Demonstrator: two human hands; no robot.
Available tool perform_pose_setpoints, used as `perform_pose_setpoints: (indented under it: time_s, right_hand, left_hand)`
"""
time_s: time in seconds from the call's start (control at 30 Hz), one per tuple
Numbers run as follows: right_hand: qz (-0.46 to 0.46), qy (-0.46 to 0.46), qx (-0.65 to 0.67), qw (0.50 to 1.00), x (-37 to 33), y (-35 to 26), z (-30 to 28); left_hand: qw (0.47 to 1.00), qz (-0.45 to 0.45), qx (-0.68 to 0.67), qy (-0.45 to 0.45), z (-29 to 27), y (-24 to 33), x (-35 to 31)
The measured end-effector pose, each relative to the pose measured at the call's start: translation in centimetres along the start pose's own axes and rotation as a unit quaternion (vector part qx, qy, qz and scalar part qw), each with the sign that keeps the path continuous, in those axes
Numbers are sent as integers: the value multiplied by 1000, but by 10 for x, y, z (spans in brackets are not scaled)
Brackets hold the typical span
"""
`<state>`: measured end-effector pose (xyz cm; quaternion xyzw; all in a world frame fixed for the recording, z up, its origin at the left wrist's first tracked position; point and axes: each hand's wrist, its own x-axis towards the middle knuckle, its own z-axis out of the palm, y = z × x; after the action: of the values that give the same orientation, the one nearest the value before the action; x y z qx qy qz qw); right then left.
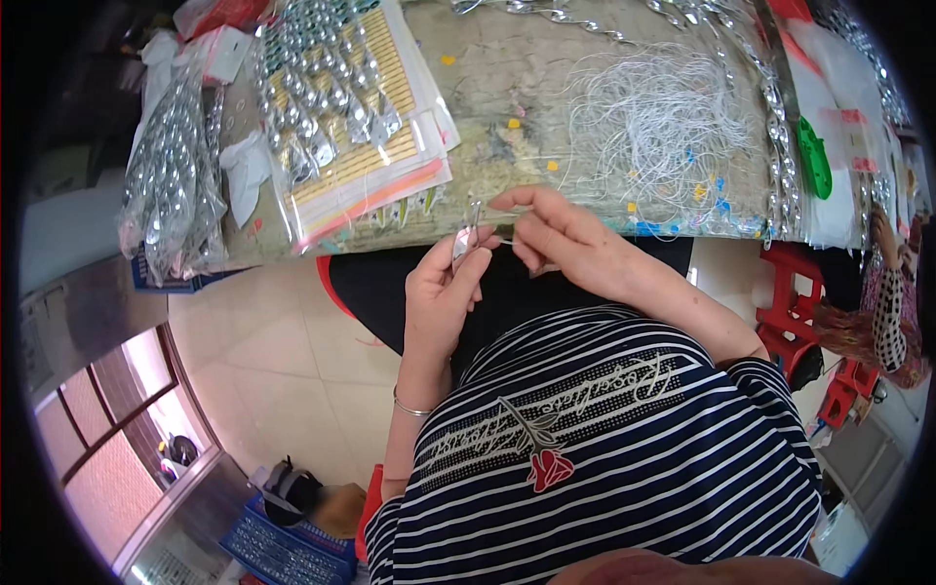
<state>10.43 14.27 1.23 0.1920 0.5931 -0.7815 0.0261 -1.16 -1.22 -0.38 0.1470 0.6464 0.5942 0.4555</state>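
Just past the front edge of the table, my left hand [441,294] pinches a shiny silver pendant [462,244] between thumb and fingers. The pendant looks like the twisted silver pieces lying on the table, and its upper end points away from me. Close beside it on the right, my right hand [577,244] has its thumb and lower fingers closed on a short white string [506,242], while the index finger reaches toward the pendant's top. Whether the string passes through the pendant is too small to tell.
A loose heap of white strings [673,117] lies on the table [507,78]. Several silver twisted pendants [331,88] rest on a striped yellow sheet at the left, beside a plastic bag [175,175] of similar ones. A green plastic piece [813,159] lies right; another person's arm [887,244] shows there.
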Motion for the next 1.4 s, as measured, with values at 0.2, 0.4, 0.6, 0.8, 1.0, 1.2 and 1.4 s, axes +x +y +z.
perform_pose_setpoints:
  time_s: [0.2, 0.4, 0.6, 0.8, 1.0, 1.2, 1.4]
  right_hand:
    - [13, 10, 22, 1000, 2, 2, -1]
    - [-16, 20, -29, 999, 4, 7, 2]
    - [-1, 3, -88, 996, 2, 14, 3]
    - [-138, 69, -228, 961, 2, 13, -1]
    - [-170, 65, -346, 921, -2, 14, -12]
    - [-249, 299, -434, 812, -26, -29, -76]
    - [-366, 496, -210, 758, -85, -95, -126]
  left_hand:
    - [999, 15, -24, -40, 2, 2, 4]
    - [1000, 10, 8, -25, 6, 2, 5]
    - [1000, 21, 14, 2, 3, -3, 3]
    - [999, 9, 37, 16, 6, 0, 3]
    - [997, -2, 77, 4, 5, 0, 2]
    - [994, 0, 81, 72, -3, -3, -4]
    - [999, -27, -1, -19, -8, -10, -5]
